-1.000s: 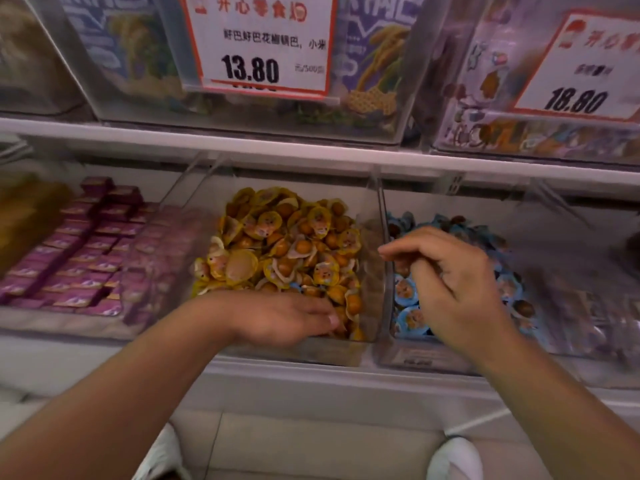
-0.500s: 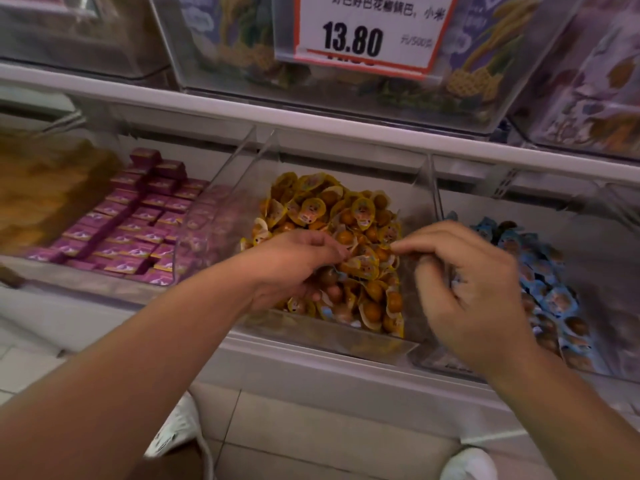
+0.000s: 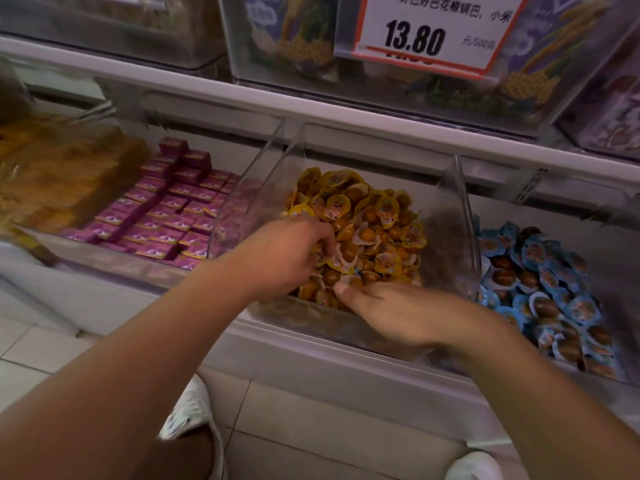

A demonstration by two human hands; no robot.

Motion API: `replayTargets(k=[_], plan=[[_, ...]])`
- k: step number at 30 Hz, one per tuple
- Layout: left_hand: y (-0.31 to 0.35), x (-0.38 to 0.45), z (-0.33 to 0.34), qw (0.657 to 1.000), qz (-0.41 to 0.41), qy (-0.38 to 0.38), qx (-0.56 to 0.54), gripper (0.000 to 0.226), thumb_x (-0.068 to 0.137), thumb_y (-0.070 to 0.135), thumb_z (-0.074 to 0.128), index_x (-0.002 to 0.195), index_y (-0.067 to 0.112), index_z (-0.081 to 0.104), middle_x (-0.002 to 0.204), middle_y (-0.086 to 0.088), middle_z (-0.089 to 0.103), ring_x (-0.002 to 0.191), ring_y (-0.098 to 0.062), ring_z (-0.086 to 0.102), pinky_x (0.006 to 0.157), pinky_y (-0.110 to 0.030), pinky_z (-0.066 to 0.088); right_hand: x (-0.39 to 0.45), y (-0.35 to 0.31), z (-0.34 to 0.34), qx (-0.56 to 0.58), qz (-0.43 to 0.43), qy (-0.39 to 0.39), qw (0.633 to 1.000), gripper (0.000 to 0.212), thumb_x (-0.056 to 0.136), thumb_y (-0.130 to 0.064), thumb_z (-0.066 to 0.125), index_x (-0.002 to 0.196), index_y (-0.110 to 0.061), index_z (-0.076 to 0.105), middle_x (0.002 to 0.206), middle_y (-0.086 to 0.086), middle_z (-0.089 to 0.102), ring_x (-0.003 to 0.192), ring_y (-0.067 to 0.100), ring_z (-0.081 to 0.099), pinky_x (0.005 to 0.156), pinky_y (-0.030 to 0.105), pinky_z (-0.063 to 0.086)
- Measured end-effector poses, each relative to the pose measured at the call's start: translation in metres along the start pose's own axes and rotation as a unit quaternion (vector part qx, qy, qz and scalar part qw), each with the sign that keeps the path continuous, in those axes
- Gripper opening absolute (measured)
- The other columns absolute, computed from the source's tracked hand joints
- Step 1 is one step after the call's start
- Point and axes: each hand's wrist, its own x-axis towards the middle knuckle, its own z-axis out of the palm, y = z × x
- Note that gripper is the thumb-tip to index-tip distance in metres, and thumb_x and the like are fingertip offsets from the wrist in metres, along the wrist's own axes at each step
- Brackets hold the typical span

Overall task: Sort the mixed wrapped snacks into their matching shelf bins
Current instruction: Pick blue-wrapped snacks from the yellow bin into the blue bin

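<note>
We reach with both hands into the middle bin (image 3: 460, 216), a clear plastic one on the lower shelf. It is full of yellow snacks (image 3: 377, 223), small cups with yellow lids and an orange-brown piece inside. Our left hand (image 3: 287, 254) lies on the left part of the heap, knuckles up, and the fingers are curled down into the snacks. They seem to close around some of them, but the fingertips are hidden and we cannot tell how many they hold. Our right hand (image 3: 398, 310) is at the front edge of the same bin, palm down, with the thumb pointing to the left and touching the nearest cups. Its other fingers go under the hand, so we cannot tell if they grasp something or are relaxed.

Just beside, on the right, a second bin holds blue snacks (image 3: 547, 289), the same kind of cup but with blue lids and darker brown pieces. On the left there is a tray of purple boxes (image 3: 173, 209) in neat rows, and further left some orange packs (image 3: 59, 174), which are blurred.

On the upper shelf a price tag (image 3: 429, 32) shows 13.80, fixed on a clear bin with printed packs behind it. Below, on the tiled floor (image 3: 311, 427), we see white shoes (image 3: 187, 410).
</note>
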Motion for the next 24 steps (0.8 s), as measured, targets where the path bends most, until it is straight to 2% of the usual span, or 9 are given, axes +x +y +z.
replayTargets(k=[3,5,10,12,14,17,19,22,24], plan=[[-0.002,-0.003,0.000,1.000,-0.002,-0.013,-0.024,0.028,0.088,0.012,0.054,0.107,0.028,0.066,0.116,0.003,0.064,0.108,-0.017,0.058,0.090,-0.031,0.048,0.003,-0.001,0.001,-0.034,0.012,-0.016,0.999,0.075,0.092,-0.074,0.003,0.147,-0.034,0.034,0.157,0.001,0.038,0.145,0.026,0.032,0.118,0.053,0.017],[-0.001,-0.003,-0.001,0.999,-0.010,-0.026,-0.044,0.032,0.087,0.011,0.052,0.108,0.030,0.067,0.118,0.002,0.064,0.109,-0.017,0.059,0.092,-0.033,0.049,0.002,-0.002,-0.001,-0.042,0.010,-0.032,0.999,0.073,0.090,-0.074,0.004,0.144,-0.038,0.037,0.155,0.002,0.039,0.144,0.026,0.032,0.118,0.054,0.016],[-0.001,-0.004,-0.002,0.997,-0.019,-0.032,-0.061,0.036,0.087,0.010,0.050,0.110,0.031,0.067,0.121,0.003,0.063,0.112,-0.018,0.058,0.094,-0.035,0.049,0.004,-0.005,-0.006,-0.032,-0.032,-0.064,0.997,0.040,0.108,-0.038,0.019,0.129,-0.022,0.049,0.137,0.011,0.053,0.121,0.026,0.050,0.104,0.040,0.039],[0.000,-0.005,-0.002,0.997,-0.018,-0.031,-0.066,0.035,0.087,0.010,0.050,0.110,0.030,0.067,0.121,0.004,0.063,0.112,-0.017,0.057,0.095,-0.035,0.049,0.003,-0.004,-0.005,-0.007,-0.023,-0.055,0.998,0.036,0.108,-0.036,0.022,0.123,-0.020,0.051,0.130,0.010,0.057,0.114,0.025,0.054,0.097,0.036,0.043],[0.000,-0.005,-0.002,0.997,-0.020,-0.030,-0.066,0.034,0.088,0.010,0.049,0.110,0.028,0.067,0.121,0.005,0.064,0.112,-0.017,0.057,0.095,-0.034,0.049,0.005,-0.003,-0.003,-0.006,-0.015,-0.043,0.999,0.044,0.102,-0.050,0.022,0.115,-0.022,0.053,0.124,0.009,0.059,0.108,0.024,0.054,0.092,0.036,0.044],[0.002,-0.005,-0.003,0.997,-0.018,-0.035,-0.061,0.033,0.088,0.010,0.050,0.110,0.027,0.068,0.120,0.005,0.064,0.112,-0.017,0.057,0.094,-0.034,0.048,0.011,-0.002,0.000,0.038,0.035,0.008,0.999,0.089,0.067,-0.088,0.016,0.109,-0.027,0.065,0.119,0.005,0.063,0.108,0.024,0.057,0.096,0.040,0.045],[0.003,-0.005,-0.003,0.998,-0.017,-0.036,-0.055,0.033,0.087,0.010,0.051,0.110,0.026,0.068,0.120,0.004,0.065,0.112,-0.018,0.058,0.094,-0.033,0.048,0.016,0.001,0.001,0.059,0.045,0.034,0.997,0.095,0.063,-0.092,0.014,0.108,-0.027,0.067,0.115,0.004,0.064,0.105,0.023,0.058,0.099,0.042,0.046],[0.003,-0.004,-0.003,0.998,-0.017,-0.034,-0.049,0.034,0.087,0.010,0.051,0.111,0.026,0.068,0.120,0.002,0.065,0.113,-0.020,0.058,0.094,-0.035,0.048,0.017,0.002,0.003,-0.035,-0.014,0.001,0.999,0.044,0.099,-0.056,0.024,0.112,-0.023,0.051,0.115,0.014,0.061,0.102,0.029,0.057,0.095,0.045,0.047],[0.003,-0.004,-0.003,0.998,-0.016,-0.031,-0.048,0.033,0.087,0.010,0.051,0.110,0.027,0.068,0.120,0.002,0.066,0.113,-0.020,0.058,0.095,-0.036,0.048,0.018,0.004,0.005,-0.012,-0.014,0.010,1.000,0.023,0.105,-0.028,0.030,0.114,-0.019,0.048,0.118,0.020,0.057,0.105,0.034,0.055,0.091,0.045,0.047]])
